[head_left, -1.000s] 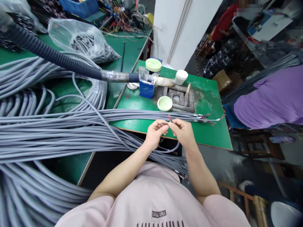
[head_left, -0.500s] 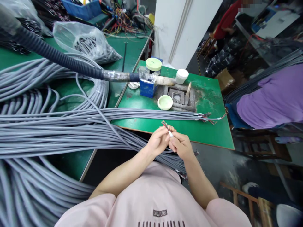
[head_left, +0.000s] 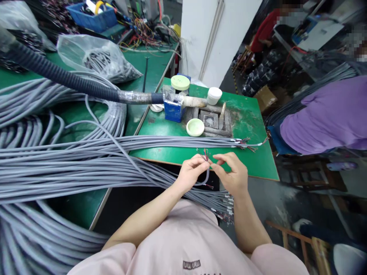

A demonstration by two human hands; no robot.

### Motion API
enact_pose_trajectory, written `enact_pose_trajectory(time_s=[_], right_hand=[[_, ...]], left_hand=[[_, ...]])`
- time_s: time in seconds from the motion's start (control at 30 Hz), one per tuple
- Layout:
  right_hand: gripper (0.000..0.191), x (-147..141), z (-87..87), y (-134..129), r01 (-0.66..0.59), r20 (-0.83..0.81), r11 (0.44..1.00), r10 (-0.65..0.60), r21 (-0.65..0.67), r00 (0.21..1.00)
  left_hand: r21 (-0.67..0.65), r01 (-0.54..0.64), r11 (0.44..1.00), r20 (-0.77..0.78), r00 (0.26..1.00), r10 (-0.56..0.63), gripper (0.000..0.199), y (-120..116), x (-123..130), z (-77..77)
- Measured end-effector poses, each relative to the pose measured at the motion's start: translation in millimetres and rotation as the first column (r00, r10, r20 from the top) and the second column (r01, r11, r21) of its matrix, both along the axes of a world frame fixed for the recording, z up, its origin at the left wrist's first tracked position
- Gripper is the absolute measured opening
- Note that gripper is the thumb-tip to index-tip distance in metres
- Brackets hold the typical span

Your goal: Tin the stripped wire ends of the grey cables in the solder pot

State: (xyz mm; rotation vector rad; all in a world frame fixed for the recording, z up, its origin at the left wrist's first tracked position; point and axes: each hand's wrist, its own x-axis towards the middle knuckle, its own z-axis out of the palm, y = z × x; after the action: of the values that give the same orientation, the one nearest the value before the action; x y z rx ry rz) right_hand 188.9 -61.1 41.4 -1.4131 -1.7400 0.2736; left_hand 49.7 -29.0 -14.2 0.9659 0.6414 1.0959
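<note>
Between the thumb and fingers of my left hand [head_left: 192, 172], a grey multi-core cable [head_left: 207, 177] is pinched near its stripped end. Its thin coloured wires [head_left: 205, 154] fan upward above the fingertips, red and dark ones among them. My right hand [head_left: 233, 173] is just to the right, thumb and fingers parted, with the thumb tip close to the cable end; whether it touches is unclear. Below the hands lie other grey cables [head_left: 212, 198] with white-sleeved ends. Behind them, a row of grey cables [head_left: 177, 141] runs across the green table [head_left: 160, 152], bare wire ends at the right.
A solder pot [head_left: 210, 119] in a dirty frame sits on the table, with a pale green dish [head_left: 195, 127], a white tub [head_left: 214, 95] and a blue box [head_left: 173, 110] around it. A dark hose [head_left: 71, 76] crosses from the left. A person in purple [head_left: 327, 114] is at the right.
The right hand has moved off the white-sleeved cable end and its fingers have parted. The left hand keeps the cable, whose wires are now spread upright. The view has shifted slightly.
</note>
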Motion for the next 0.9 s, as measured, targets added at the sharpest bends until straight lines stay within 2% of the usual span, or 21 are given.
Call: enact_pose_trajectory(time_s=[0.1, 0.2, 0.33, 0.47, 0.6, 0.77, 0.83, 0.9], right_hand=[[0.012, -9, 4.7, 4, -0.011, 0.056, 0.998, 0.007, 0.062, 0.998], [0.010, -17, 2.5, 5, -0.025, -0.015, 0.998, 0.026, 0.059, 1.000], [0.015, -19, -3.3, 4, -0.045, -0.272, 0.999, 0.036, -0.029, 0.962], [0.021, -20, -7.3, 8, -0.110, -0.584, 0.988, 0.026, -0.109, 0.812], [0.022, -26, -6.7, 14, -0.111, -0.742, 0.984, -0.028, -0.137, 0.670], [0.022, -10, -2.0, 25, -0.039, -0.811, 0.994, -0.059, -0.100, 0.582], [0.022, 5, 1.1, 28, 0.043, -0.827, 0.998, -0.059, -0.043, 0.559], [0.021, 17, 3.6, 27, 0.085, -0.794, 0.996, -0.062, -0.013, 0.605]], left_hand=[[0.049, 0.020, 0.999, -0.048, 0.999, -0.018, 0.028, -4, 2, 2.7], [0.094, 0.026, 0.995, -0.099, 0.995, -0.016, 0.031, -8, 0, 3.9], [0.194, 0.048, 0.980, -0.191, 0.982, -0.010, 0.031, -12, -6, 2.7], [0.238, 0.078, 0.968, -0.213, 0.977, -0.027, 0.030, -17, -9, 5.8], [0.183, 0.064, 0.981, -0.183, 0.983, -0.030, 0.033, -18, -7, 12.1], [0.053, 0.098, 0.994, -0.119, 0.989, -0.091, 0.035, -20, -6, 11.3], [-0.041, 0.110, 0.993, -0.093, 0.989, -0.113, 0.037, -22, -7, 8.6], [-0.114, 0.110, 0.987, -0.073, 0.990, -0.119, 0.037, -23, -8, 6.6]])
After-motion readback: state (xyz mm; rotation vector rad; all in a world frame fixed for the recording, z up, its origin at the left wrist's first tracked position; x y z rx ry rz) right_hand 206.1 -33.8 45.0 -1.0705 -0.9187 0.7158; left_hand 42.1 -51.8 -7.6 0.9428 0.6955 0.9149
